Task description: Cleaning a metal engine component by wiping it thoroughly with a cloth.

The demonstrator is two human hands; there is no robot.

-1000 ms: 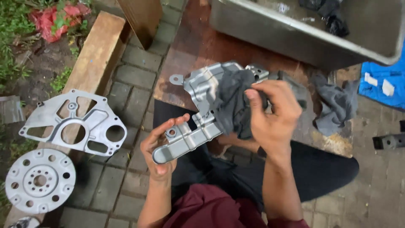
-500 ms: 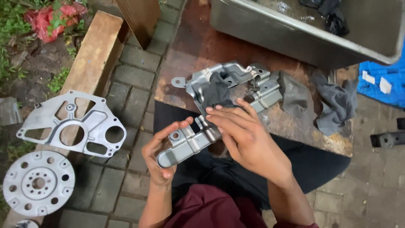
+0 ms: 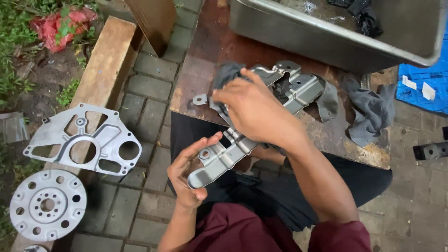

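My left hand grips the near end of a long cast-metal bracket that reaches up over the rusty work table. My right hand presses a dark grey rag against the bracket's upper left part. The far end of the bracket shows bare silver metal past my fingers. The rag's tail trails off to the right across the table top.
A big steel tub stands at the back of the table with dark cloth inside. On the paving at left lie a flat metal plate with cut-outs, a round drilled disc and a wooden plank. A blue sheet lies at right.
My right hand has slid with the rag from the right side of the bracket across to its upper left. The left hand keeps its hold on the near end.
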